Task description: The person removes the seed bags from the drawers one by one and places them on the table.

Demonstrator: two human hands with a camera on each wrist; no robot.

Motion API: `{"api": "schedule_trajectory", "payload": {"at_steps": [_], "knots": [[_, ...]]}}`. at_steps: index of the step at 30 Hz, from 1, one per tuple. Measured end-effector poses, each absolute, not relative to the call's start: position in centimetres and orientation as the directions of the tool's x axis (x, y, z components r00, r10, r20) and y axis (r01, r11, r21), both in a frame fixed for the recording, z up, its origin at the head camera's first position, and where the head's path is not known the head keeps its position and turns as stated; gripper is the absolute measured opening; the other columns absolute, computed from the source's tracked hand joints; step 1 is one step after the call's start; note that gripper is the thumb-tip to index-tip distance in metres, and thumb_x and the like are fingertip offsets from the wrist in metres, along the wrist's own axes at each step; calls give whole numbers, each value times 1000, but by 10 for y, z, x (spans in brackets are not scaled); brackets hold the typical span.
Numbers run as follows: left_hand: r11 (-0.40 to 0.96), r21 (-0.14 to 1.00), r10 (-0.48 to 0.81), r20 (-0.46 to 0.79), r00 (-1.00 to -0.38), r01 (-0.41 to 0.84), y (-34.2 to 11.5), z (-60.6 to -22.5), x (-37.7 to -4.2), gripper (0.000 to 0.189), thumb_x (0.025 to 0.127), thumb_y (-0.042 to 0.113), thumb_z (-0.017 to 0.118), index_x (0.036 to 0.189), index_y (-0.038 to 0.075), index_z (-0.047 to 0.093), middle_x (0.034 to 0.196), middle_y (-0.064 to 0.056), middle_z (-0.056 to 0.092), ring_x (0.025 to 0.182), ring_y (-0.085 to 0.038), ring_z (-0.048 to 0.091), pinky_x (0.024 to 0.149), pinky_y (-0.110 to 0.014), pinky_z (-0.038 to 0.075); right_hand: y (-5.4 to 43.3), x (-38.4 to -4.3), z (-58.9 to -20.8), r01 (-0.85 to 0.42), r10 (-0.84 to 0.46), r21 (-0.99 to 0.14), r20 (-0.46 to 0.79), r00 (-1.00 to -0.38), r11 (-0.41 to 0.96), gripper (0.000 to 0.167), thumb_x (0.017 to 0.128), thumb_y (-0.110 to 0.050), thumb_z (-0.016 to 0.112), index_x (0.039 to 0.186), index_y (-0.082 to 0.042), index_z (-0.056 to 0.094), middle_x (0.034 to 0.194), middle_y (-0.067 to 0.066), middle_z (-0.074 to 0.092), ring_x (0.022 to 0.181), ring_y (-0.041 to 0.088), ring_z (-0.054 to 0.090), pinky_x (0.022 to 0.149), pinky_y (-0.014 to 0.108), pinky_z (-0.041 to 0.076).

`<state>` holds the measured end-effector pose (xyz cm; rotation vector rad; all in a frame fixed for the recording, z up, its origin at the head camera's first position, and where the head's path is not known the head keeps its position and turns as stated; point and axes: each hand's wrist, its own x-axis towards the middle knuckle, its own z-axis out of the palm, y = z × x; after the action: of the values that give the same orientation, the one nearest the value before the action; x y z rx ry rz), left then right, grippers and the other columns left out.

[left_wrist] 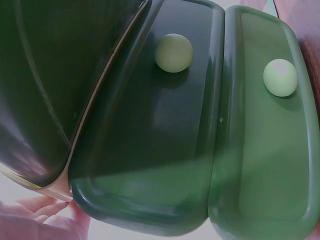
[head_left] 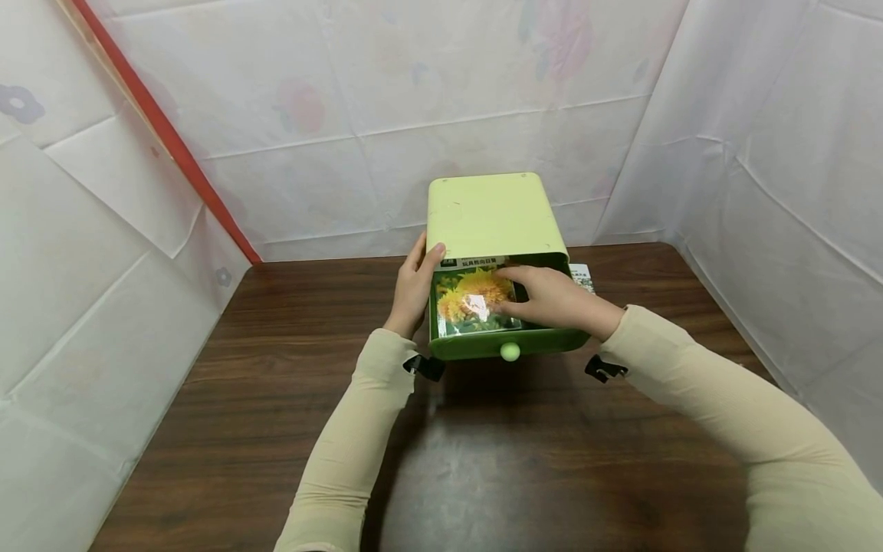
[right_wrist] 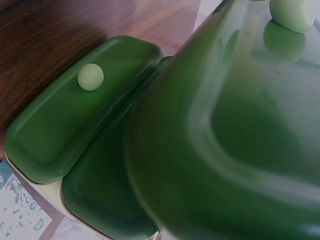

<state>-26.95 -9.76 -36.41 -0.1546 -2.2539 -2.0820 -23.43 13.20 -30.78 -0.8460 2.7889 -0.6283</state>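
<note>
A small green drawer cabinet [head_left: 493, 211] stands at the back of the table with its top drawer [head_left: 472, 349] pulled out. Inside lies a glossy packet [head_left: 458, 303] printed with yellow flowers and dark lettering, likely seeds. My right hand [head_left: 552, 295] reaches into the drawer from the right, its thumb and fingers pinching at the packet's right part. Against the cabinet's left side rests my left hand [head_left: 412, 284], fingers along the wall and thumb at the front top corner. The left wrist view catches that hand's fingers [left_wrist: 45, 212] beside the cabinet; the right wrist view shows no hand.
Two closed drawers with pale round knobs, the middle drawer [left_wrist: 145, 130] and the bottom drawer [left_wrist: 275, 150], sit under the pulled-out one. Another printed packet [head_left: 582, 276] lies right of the cabinet. White sheeting [head_left: 386, 130] surrounds the dark wooden table [head_left: 290, 368].
</note>
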Motion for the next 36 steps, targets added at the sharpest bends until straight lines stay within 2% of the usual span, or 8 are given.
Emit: {"api": "schedule_trajectory", "payload": {"at_steps": [8,15,20,25,29,36], "knots": [[80,989,26,119,-993,121,-97,-363,-269,73,95,57,52,156,32,22,163,6,22,149,-17,25,120,-44,27,136,-234,-306,-443,-526,-569,21,-850,693,55,98,-31,61,146,-8,46,148,15,48,135,35,47,108,54,41],[87,989,28,118,-993,120,-98,-363,-268,72,95,57,52,156,33,22,163,7,20,150,-18,23,120,-46,27,140,-236,-305,-247,-458,-791,-47,-888,560,56,100,-26,57,149,-4,40,155,16,38,141,32,40,112,48,39],[83,988,32,125,-992,128,-98,-364,-269,72,96,56,52,157,32,21,163,7,21,150,-17,24,120,-44,27,142,-237,-303,-102,-411,-850,-142,-900,517,60,102,-26,53,152,-3,33,158,16,32,141,33,39,114,51,35],[81,989,30,123,-992,125,-97,-364,-270,73,96,56,52,157,31,21,163,6,21,149,-17,25,120,-44,27,141,-240,-304,36,-397,-918,-206,-894,395,62,102,-17,52,154,1,24,160,19,24,141,34,40,113,43,40],[79,989,27,120,-992,122,-97,-364,-270,73,96,56,52,157,31,21,163,6,22,149,-17,25,120,-44,28,139,-243,-305,98,-386,-935,-234,-892,339,64,102,-13,50,155,3,18,162,20,18,143,34,36,110,40,43],[86,988,25,126,-992,127,-97,-365,-272,73,95,58,52,157,32,21,163,6,21,149,-18,25,119,-44,28,136,-252,-310,166,-424,-937,-290,-858,306,68,101,-7,49,155,5,10,162,23,12,141,39,37,110,44,42]]}}
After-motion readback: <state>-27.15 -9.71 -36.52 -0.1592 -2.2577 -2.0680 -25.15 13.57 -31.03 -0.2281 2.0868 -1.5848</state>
